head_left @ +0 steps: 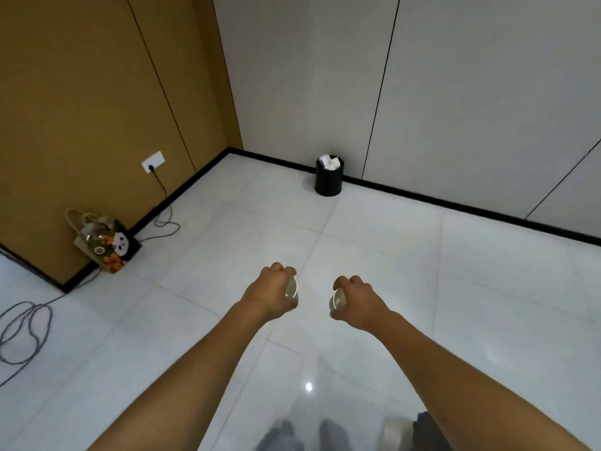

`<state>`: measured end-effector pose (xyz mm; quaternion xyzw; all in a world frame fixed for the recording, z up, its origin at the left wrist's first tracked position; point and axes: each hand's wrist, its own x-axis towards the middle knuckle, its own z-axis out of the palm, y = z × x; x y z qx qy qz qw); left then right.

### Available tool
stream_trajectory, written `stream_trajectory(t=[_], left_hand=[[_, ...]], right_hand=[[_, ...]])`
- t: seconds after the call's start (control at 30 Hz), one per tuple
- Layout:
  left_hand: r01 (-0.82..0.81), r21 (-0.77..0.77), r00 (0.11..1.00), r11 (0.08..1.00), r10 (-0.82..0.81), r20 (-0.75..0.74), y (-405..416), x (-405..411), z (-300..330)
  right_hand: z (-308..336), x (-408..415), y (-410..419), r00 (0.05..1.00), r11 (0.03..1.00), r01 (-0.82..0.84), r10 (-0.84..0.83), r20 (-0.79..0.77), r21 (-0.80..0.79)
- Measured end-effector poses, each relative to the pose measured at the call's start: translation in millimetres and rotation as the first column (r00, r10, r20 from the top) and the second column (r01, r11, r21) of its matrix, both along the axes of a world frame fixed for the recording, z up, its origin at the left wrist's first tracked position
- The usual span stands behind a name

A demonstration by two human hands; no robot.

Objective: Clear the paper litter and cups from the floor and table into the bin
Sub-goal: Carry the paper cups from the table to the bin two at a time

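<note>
Left hand (271,292) and right hand (356,302) each grasp a tilted cup, mouths facing inward

Open tiled floor (374,255) stretches from both hands to the bin (328,179), with nothing lying on it along that line. The left hand (271,292) and right hand (356,302) are held side by side, apart, each wrapped around a cup, with a clear gap between them. The bin stands against the black skirting of the far wall, so only its front and sides are reachable. White paper (330,161) sticks up above its rim and takes up much of the opening. Off to the left, a bag (105,240) leans on the brown wall and cables (24,333) loop over the floor, well away from the straight way to the bin.
</note>
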<state>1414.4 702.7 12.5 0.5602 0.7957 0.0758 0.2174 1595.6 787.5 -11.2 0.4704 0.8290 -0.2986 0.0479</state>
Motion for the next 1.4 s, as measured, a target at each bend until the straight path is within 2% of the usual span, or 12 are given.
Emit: stream_trajectory(t=[0.33, 0.57, 0.73, 1.0, 1.4], left_hand=[[0.089, -0.08, 0.996, 0.993, -0.088, 0.007, 211, -151, -14], [0.18, -0.138, 0.983, 0.974, -0.176, 0.046, 346, -202, -26], [0.212, -0.152, 0.977, 0.965, -0.204, 0.066, 470, -225, -48], [0.167, -0.141, 0.984, 0.976, -0.156, 0.087, 681, -261, -51], [0.146, -0.179, 0.983, 0.973, -0.123, 0.134, 921, -352, -87]], right_hand=[[-10, -142, 194, 0.992, 0.992, 0.127, -0.127, -0.006, -0.025], [-22, -192, 316, 0.979, 0.975, 0.206, -0.205, 0.018, -0.08], [-42, -212, 435, 0.972, 0.968, 0.234, -0.231, 0.045, -0.091], [-41, -247, 650, 0.968, 0.964, 0.252, -0.249, 0.041, -0.09], [-63, -336, 912, 0.974, 0.973, 0.206, -0.195, 0.114, -0.102]])
